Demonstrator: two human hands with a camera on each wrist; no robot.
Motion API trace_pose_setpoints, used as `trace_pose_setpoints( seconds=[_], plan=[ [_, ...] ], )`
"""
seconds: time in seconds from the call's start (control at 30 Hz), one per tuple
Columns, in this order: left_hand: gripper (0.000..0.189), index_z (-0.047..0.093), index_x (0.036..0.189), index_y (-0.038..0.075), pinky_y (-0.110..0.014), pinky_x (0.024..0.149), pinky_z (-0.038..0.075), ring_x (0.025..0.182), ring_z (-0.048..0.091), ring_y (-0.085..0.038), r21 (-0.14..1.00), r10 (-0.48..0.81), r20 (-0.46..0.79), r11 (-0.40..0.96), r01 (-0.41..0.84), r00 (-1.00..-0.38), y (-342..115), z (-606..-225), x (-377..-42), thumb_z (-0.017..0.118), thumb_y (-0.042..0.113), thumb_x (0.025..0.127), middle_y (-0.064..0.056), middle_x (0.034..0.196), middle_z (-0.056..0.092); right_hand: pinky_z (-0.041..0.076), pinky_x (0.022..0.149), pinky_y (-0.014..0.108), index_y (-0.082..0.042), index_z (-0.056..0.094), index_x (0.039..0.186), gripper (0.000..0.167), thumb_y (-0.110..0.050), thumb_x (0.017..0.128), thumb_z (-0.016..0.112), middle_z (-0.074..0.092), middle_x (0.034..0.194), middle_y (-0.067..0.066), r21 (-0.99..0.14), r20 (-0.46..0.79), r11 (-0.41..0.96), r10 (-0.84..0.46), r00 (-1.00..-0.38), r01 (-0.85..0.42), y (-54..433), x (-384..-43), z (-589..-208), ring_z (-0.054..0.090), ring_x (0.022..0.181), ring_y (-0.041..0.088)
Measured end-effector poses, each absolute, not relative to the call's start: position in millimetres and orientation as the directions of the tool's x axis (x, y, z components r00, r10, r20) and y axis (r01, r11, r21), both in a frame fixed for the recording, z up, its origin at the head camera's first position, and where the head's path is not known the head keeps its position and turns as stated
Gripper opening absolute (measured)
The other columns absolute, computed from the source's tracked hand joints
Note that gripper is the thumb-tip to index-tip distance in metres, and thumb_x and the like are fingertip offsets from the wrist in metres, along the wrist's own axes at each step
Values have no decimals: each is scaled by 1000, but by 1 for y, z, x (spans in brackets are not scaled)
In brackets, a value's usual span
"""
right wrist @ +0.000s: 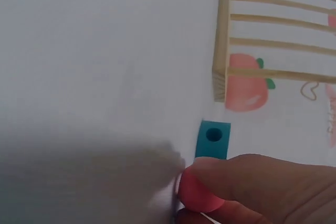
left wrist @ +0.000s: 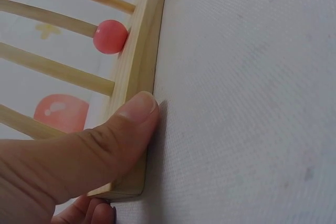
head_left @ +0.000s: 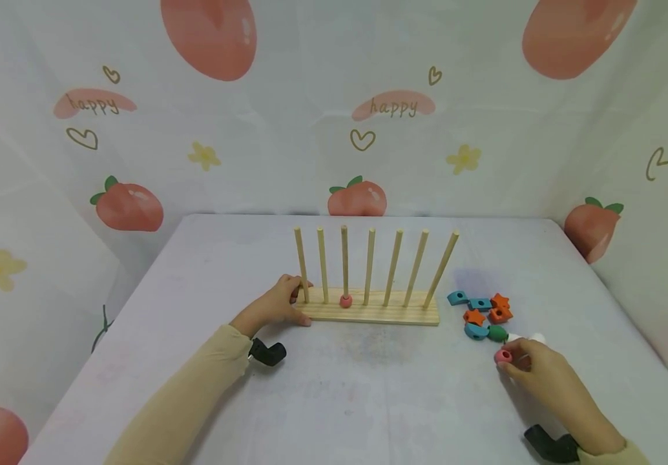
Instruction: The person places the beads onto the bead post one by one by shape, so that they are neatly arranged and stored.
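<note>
A wooden peg board (head_left: 392, 314) with a row of several upright pegs stands mid-table. My left hand (head_left: 272, 302) grips its left end, thumb (left wrist: 123, 124) along the front face and fingers round the back. One round red bead (head_left: 345, 301) sits at the foot of the third peg from the left. Off to the right, my right hand (head_left: 552, 378) pinches a pink bead (head_left: 503, 356) between thumb and fingers, its hole showing in the head view. Just beyond that hand lie a green bead (head_left: 497, 333) and a blue half-round bead (head_left: 476, 331).
Orange star beads (head_left: 474, 317) and blue blocks with holes (head_left: 458, 298) lie grouped right of the board. A white piece (head_left: 537, 338) shows partly behind the right hand. Black wrist mounts (head_left: 268, 352) sit at both wrists. A printed cloth (head_left: 287, 129) hangs behind the table.
</note>
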State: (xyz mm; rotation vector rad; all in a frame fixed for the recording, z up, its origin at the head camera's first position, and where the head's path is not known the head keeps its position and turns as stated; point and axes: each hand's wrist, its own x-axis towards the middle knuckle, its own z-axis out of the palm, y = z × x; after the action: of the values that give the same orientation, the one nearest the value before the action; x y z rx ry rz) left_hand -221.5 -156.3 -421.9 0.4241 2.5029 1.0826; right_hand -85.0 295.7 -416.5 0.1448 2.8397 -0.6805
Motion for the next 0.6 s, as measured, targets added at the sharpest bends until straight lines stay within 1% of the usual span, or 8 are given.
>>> trace_pose_setpoints(
  seconds=[0.13, 0.27, 0.43, 0.53, 0.6],
  plan=[
    [73, 50, 130, 2, -47, 103, 40, 116, 48, -33, 748, 411, -221, 653, 116, -885, -156, -422, -221, 88, 9, 68, -19, 123, 39, 51, 62, 32, 0, 62, 99, 33, -25, 83, 76, 66, 86, 5, -454, -203, 882, 34, -979, 125, 292, -84, -413, 60, 77, 18],
    [74, 50, 130, 2, -47, 103, 40, 116, 48, -33, 746, 408, -223, 656, 115, -885, -155, -421, -221, 88, 9, 68, -19, 123, 39, 52, 61, 32, -4, 58, 92, 25, -20, 83, 76, 66, 85, 5, -477, -132, 876, 13, -991, 75, 284, -82, -405, 61, 78, 20],
    [74, 50, 131, 2, -47, 102, 41, 114, 48, -32, 735, 417, -221, 665, 130, -882, -155, -422, -222, 88, 10, 68, -19, 122, 39, 57, 69, 42, -4, 59, 100, 27, -16, 83, 76, 67, 94, 7, -513, 5, 858, -19, -1000, -19, 267, -80, -390, 65, 83, 24],
    [74, 49, 131, 2, -47, 103, 41, 115, 48, -33, 739, 415, -222, 662, 126, -882, -156, -423, -222, 88, 10, 68, -20, 123, 39, 57, 71, 42, -4, 62, 106, 30, -13, 82, 77, 67, 96, 7, -527, 122, 840, -72, -990, -126, 255, -80, -382, 66, 82, 22],
    [75, 49, 131, 2, -47, 103, 41, 115, 48, -33, 739, 412, -224, 663, 122, -883, -157, -424, -223, 88, 10, 68, -20, 123, 39, 58, 70, 39, -6, 63, 108, 31, -10, 80, 78, 67, 95, 4, -518, 198, 830, -117, -973, -205, 248, -82, -378, 67, 80, 19]
  ],
)
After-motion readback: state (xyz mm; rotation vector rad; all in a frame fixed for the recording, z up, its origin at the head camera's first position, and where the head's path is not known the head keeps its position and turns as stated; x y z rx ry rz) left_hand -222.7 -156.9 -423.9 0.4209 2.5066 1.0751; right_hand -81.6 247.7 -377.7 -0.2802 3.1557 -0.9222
